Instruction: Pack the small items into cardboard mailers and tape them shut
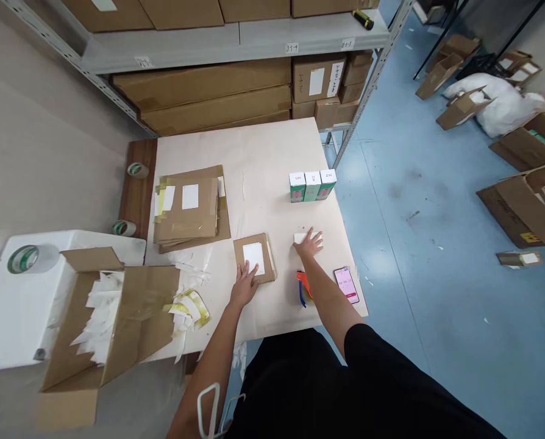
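Observation:
My left hand (245, 285) lies with its fingers apart on the lower edge of a small flattened cardboard box (269, 275), which bears a white label (254, 257). My right hand (308, 245) is spread flat over a small white paper-like piece (299, 238), mostly hidden under the palm and fingers. Below my right wrist is an orange and blue tool (302, 289), partly covered by the forearm. A phone (346, 285) with a lit pink screen rests to the right of that arm. Three green and white boxes (312, 186) stand in a row beyond my right hand.
Flattened cardboard (188, 222) is stacked at the table's left. An open carton (139, 317) of white paper scraps stands at the near left, beside crumpled tape and paper (190, 310). A metal shelf (254, 39) with cartons borders the table's far side.

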The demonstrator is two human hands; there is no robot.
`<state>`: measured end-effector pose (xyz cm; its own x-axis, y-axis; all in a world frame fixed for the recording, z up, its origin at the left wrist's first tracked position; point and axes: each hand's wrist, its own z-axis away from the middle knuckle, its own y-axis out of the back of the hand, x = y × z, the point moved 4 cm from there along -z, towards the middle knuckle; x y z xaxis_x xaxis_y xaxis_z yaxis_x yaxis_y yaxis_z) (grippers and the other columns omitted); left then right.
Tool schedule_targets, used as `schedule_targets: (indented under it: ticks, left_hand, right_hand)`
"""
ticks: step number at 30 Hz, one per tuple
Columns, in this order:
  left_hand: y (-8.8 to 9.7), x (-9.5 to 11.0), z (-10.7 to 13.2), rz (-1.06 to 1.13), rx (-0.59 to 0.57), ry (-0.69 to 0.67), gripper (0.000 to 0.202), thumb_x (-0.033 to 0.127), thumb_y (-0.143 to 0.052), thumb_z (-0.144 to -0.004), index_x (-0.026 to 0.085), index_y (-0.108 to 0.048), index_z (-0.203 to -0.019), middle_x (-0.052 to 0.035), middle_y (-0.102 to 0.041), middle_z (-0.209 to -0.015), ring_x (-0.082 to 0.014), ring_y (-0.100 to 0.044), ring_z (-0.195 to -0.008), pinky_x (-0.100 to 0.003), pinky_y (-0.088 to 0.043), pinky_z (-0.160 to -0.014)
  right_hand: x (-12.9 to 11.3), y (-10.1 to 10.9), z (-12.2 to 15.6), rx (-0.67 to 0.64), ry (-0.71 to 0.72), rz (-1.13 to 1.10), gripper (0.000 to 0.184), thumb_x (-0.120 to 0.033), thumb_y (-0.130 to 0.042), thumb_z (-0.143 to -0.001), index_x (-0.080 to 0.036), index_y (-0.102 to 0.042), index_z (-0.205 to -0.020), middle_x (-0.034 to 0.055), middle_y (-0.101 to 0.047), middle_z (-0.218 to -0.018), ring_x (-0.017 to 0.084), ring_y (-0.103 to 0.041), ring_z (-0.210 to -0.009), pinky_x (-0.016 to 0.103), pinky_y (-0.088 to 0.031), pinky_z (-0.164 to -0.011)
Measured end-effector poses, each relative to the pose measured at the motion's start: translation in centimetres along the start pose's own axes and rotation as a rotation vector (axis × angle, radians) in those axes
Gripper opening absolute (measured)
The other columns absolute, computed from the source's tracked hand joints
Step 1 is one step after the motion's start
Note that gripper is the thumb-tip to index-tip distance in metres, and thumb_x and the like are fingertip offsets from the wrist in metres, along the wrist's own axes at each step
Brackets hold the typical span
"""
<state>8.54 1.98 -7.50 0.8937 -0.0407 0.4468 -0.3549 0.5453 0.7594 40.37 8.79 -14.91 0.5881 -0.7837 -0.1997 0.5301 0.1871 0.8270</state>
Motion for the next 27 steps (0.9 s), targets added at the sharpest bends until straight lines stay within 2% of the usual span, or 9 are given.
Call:
schedule_targets:
  ticks: [3,6,8,12,15,19,22,25,27]
  left_hand:
    - [0.0,-0.1,0.0,0.002,-0.020,0.007,0.064,0.041,-0.056,-0.101,0.035,-0.040,-0.162,-0.0018,-0.013,-0.177,-0.0356,0.003,-0.163,-0.056,-0.034,-0.122]
    - [0.0,-0.1,0.0,0.000,-0.024,-0.004,0.064,0.036,-0.054,-0.101,0.033,-0.039,-0.163,-0.0014,-0.011,-0.177,-0.0355,0.005,-0.162,-0.055,-0.032,-0.124]
    - [0.0,-0.2,-0.1,0.003,-0.026,-0.003,0.064,0.035,-0.054,-0.101,0.033,-0.039,-0.163,-0.0010,-0.011,-0.177,-0.0356,0.006,-0.162,-0.055,-0.031,-0.125]
    - [-0.1,-0.6,-0.4,0.016,-0.063,0.010,0.066,0.034,-0.055,-0.100,0.035,-0.037,-0.164,-0.0012,-0.008,-0.177,-0.0368,0.006,-0.162,-0.057,-0.033,-0.123]
    - [-0.1,-0.8,-0.6,0.012,-0.076,0.009,0.068,0.030,-0.057,-0.098,0.035,-0.037,-0.163,-0.0021,-0.009,-0.177,-0.0371,0.003,-0.162,-0.057,-0.031,-0.124]
    - [-0.3,-1.2,-0.9,0.009,-0.082,0.020,0.071,0.027,-0.059,-0.097,0.035,-0.038,-0.163,-0.0015,-0.009,-0.177,-0.0369,0.004,-0.162,-0.056,-0.026,-0.126]
    - [-0.2,-1.4,-1.1,0.012,-0.116,0.020,0.074,0.026,-0.060,-0.096,0.035,-0.035,-0.164,-0.0012,-0.006,-0.177,-0.0374,0.008,-0.161,-0.057,-0.024,-0.127]
    - [0.0,-1.5,-1.2,0.006,-0.155,0.032,0.076,0.023,-0.059,-0.095,0.034,-0.033,-0.165,-0.0016,-0.004,-0.177,-0.0377,0.011,-0.161,-0.057,-0.021,-0.127]
    - [0.2,-1.4,-1.3,0.003,-0.167,0.044,0.076,0.023,-0.059,-0.094,0.034,-0.034,-0.165,-0.0016,-0.003,-0.177,-0.0371,0.012,-0.160,-0.056,-0.019,-0.128]
  right_hand:
    - [0.6,0.2,0.4,0.026,0.022,0.011,0.117,-0.062,-0.071,-0.082,-0.029,-0.001,-0.169,0.0182,0.008,-0.175,0.043,-0.016,-0.154,0.060,-0.021,-0.119]
    - [1.5,0.8,0.4,0.034,0.087,-0.018,0.115,-0.063,-0.074,-0.080,-0.027,-0.011,-0.169,0.0189,-0.003,-0.175,0.042,-0.022,-0.152,0.058,-0.023,-0.118]
    - [2.5,1.5,0.2,0.078,0.102,-0.071,0.109,-0.063,-0.074,-0.080,-0.024,-0.019,-0.166,0.0206,-0.014,-0.173,0.041,-0.029,-0.148,0.055,-0.028,-0.116]
    - [5.4,2.4,-1.0,0.157,0.004,-0.209,0.084,-0.053,-0.075,-0.082,-0.015,-0.044,-0.151,0.0259,-0.048,-0.151,0.039,-0.046,-0.135,0.046,-0.043,-0.103]
    - [7.3,2.5,-2.4,0.076,-0.028,-0.302,0.060,-0.045,-0.076,-0.081,-0.016,-0.057,-0.130,0.0222,-0.063,-0.130,0.036,-0.058,-0.119,0.040,-0.049,-0.090]
    - [8.5,2.8,-3.6,-0.019,-0.042,-0.349,0.034,-0.039,-0.072,-0.085,-0.020,-0.063,-0.111,0.0116,-0.071,-0.105,0.025,-0.065,-0.084,0.032,-0.047,-0.070]
    - [8.5,3.5,-3.6,-0.011,-0.003,-0.325,0.014,-0.031,-0.064,-0.089,-0.020,-0.068,-0.097,0.0077,-0.072,-0.091,0.022,-0.063,-0.074,0.029,-0.043,-0.063]
    - [8.3,4.5,-3.0,0.003,0.050,-0.330,0.015,-0.028,-0.059,-0.091,-0.021,-0.071,-0.086,0.0074,-0.072,-0.084,0.021,-0.064,-0.074,0.028,-0.042,-0.064]
    - [8.2,5.4,-2.5,0.016,0.091,-0.337,0.019,-0.028,-0.058,-0.093,-0.021,-0.073,-0.085,0.0086,-0.073,-0.086,0.022,-0.066,-0.079,0.028,-0.043,-0.067]
